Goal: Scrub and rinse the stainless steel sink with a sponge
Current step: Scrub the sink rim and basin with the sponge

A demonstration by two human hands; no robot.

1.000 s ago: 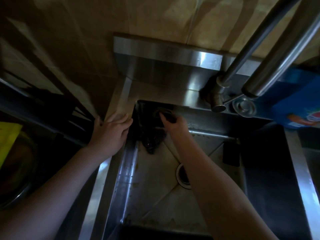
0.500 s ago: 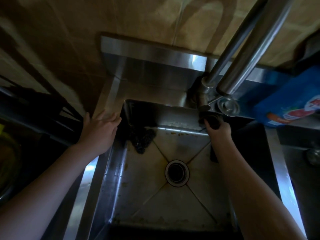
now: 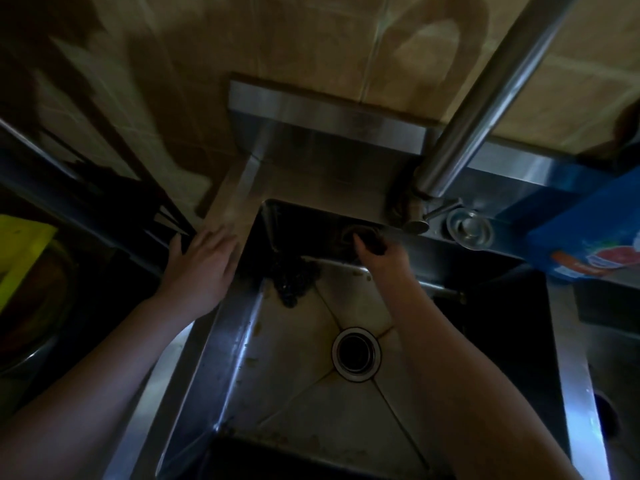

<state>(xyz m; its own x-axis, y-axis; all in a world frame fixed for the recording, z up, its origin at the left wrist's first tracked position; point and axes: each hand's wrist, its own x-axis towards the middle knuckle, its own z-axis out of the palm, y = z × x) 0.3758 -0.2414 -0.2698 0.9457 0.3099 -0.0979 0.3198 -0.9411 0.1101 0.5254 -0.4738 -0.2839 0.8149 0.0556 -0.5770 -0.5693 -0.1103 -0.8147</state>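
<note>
The stainless steel sink [image 3: 294, 368] fills the middle of the view, with a round drain [image 3: 356, 355] in its floor. My right hand [image 3: 384, 258] holds a dark scrubber [image 3: 367, 239] against the sink's back wall, just below the faucet base. My left hand [image 3: 204, 261] lies flat with straight fingers on the sink's left rim. A dark clump of grime or scouring material [image 3: 294, 277] sits in the back left corner of the basin.
A tall steel faucet [image 3: 485, 102] rises over the back right. A round metal cap [image 3: 469, 225] sits beside its base. A blue package [image 3: 588, 244] stands at the right. A yellow item [image 3: 20, 251] and dark rack are at the left.
My right hand with the scrubber moved along the back wall, from the left corner to the right and now back toward the middle. My left hand stayed on the left rim.
</note>
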